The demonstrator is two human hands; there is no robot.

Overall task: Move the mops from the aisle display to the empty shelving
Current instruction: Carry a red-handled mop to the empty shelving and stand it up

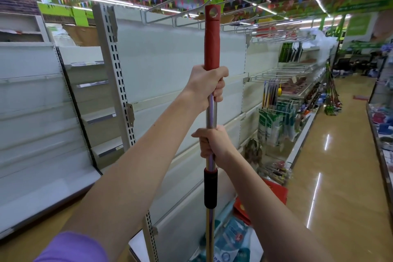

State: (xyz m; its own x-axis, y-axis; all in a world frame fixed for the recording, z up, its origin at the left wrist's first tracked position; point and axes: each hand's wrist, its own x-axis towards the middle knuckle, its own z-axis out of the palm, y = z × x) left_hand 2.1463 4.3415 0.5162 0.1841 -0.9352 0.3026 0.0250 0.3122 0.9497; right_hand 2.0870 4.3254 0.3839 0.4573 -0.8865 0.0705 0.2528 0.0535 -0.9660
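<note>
I hold one mop upright in front of me by its handle. The handle has a red grip with a hanging hole at the top, a shiny metal shaft and a black and red collar lower down. My left hand grips it just below the red grip. My right hand grips the metal shaft lower down, above the collar. The mop head is out of view below. The hanging hole is level with the wire hooks at the top of the empty white shelving. More mops lean in the aisle far off.
Empty white shelf units fill the left side. Packaged goods lie on the bottom shelf by the mop shaft. Hanging cleaning goods follow on the right of the empty bay. The glossy aisle floor runs on to another rack.
</note>
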